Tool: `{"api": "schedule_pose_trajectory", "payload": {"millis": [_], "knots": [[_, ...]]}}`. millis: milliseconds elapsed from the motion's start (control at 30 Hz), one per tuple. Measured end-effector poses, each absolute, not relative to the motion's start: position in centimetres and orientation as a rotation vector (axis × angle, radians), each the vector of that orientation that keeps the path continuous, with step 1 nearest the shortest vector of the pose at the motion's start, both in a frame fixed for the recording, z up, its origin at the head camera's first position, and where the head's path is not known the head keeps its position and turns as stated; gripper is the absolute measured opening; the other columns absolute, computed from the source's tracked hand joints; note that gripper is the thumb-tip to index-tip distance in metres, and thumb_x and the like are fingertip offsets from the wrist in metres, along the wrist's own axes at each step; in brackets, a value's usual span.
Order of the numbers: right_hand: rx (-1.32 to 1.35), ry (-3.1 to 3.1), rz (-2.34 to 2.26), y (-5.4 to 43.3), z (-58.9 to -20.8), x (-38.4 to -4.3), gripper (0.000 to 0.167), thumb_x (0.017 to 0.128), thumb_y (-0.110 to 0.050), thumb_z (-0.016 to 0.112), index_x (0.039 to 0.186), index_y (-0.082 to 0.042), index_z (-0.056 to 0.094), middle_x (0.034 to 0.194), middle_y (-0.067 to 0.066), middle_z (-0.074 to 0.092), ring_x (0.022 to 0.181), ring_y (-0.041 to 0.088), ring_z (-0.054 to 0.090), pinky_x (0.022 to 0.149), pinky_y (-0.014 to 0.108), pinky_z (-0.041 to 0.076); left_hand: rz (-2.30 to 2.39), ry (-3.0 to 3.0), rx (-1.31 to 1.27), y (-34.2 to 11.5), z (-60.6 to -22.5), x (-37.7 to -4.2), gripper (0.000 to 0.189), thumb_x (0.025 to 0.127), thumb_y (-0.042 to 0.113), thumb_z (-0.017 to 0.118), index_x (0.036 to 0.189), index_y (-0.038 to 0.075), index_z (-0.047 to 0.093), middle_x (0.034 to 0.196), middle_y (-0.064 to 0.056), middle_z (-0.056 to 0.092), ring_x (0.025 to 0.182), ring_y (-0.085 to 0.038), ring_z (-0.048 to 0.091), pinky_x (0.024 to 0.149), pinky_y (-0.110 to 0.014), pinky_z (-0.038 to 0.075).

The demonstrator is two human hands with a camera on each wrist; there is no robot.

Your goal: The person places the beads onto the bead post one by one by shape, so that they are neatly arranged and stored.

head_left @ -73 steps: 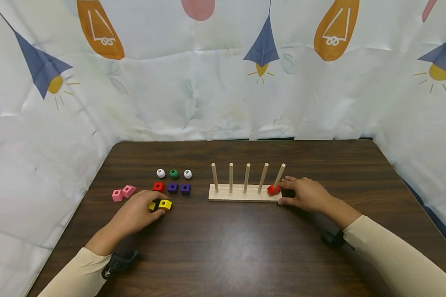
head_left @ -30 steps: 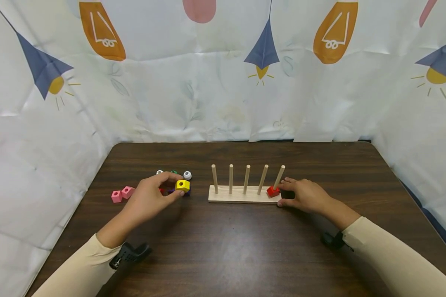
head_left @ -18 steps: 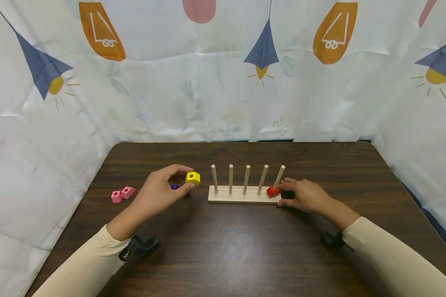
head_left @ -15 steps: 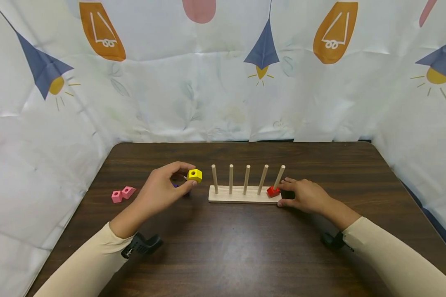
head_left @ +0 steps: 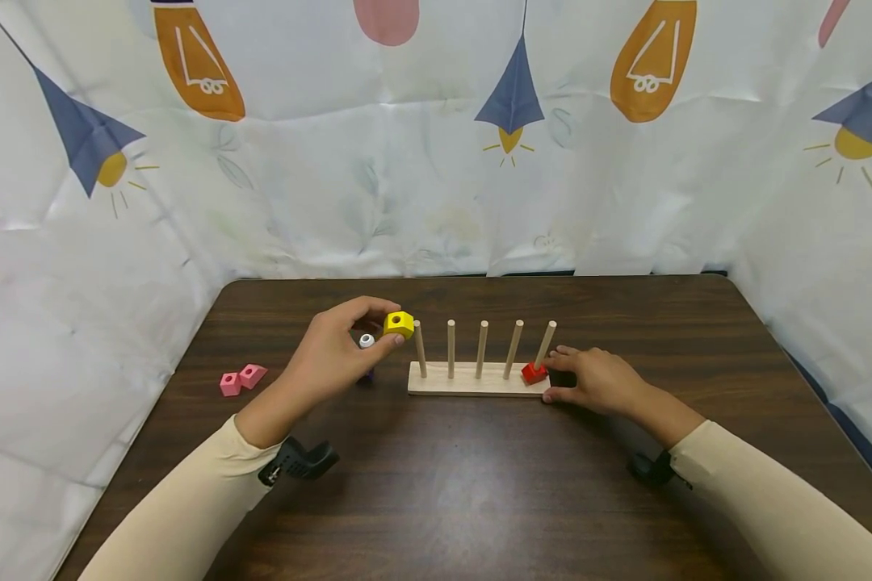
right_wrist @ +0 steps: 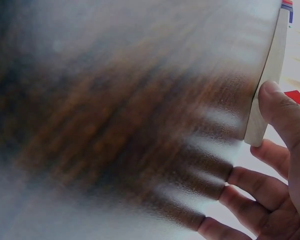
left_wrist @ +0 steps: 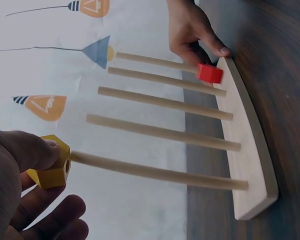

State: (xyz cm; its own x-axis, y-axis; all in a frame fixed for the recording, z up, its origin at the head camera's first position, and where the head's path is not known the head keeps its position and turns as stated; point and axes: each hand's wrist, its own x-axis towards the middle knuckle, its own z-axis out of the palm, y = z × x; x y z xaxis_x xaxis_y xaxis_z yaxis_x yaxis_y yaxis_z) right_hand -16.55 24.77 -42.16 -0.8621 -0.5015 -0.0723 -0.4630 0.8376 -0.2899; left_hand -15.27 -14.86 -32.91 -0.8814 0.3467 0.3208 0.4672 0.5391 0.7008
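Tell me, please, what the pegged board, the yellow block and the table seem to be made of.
Pegged board: probably wood, bare and matte, judging by its pale tan color.
Yellow block: painted wood or plastic, I cannot tell which; its color is even, its faces smooth.
Table: wood or wood-look laminate, glossy, judging by dark grain streaks and reflected light.

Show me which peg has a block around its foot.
The rightmost peg, the one beside the right hand: the red block sits around its foot. The other four pegs are bare down there.
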Motion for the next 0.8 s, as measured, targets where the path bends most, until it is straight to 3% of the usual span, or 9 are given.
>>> {"api": "schedule_pose_trajectory", "payload": {"millis": [300, 567, 800], "knots": [[-0.776, 2.86, -0.414, 24.8, -42.1, -16.5, 0.063, 0.09, -0.049, 0.076, 0.139, -0.011, 0.066, 0.141, 0.023, 0.058, 0.109, 0.043, 0.068, 0.094, 0.067, 0.047, -1.26, -2.581, -0.754, -13.4, -32.3, -15.9, 0.034, 0.089, 0.013, 0.082, 0.121, 0.013, 0.069, 0.108, 0.004, 0.071, 0.091, -0.014, 0.067, 0.083, -0.042, 0.056], [-0.78, 2.867, -0.418, 24.8, -41.9, -16.4, 0.063, 0.089, -0.049, 0.077, 0.138, -0.011, 0.066, 0.141, 0.023, 0.058, 0.107, 0.042, 0.069, 0.092, 0.066, 0.05, -1.297, -2.565, -0.802, -11.8, -32.3, -16.6, 0.034, 0.088, 0.012, 0.083, 0.12, 0.012, 0.07, 0.104, 0.005, 0.071, 0.09, -0.013, 0.066, 0.083, -0.037, 0.056], [-0.78, 2.862, -0.421, 24.8, -42.0, -16.4, 0.064, 0.089, -0.05, 0.077, 0.139, -0.011, 0.066, 0.141, 0.023, 0.058, 0.096, 0.039, 0.072, 0.092, 0.066, 0.05, -1.319, -2.572, -0.87, -10.2, -32.3, -16.7, 0.034, 0.088, 0.01, 0.082, 0.12, 0.01, 0.07, 0.105, 0.004, 0.07, 0.089, -0.012, 0.065, 0.081, -0.033, 0.056]]}}
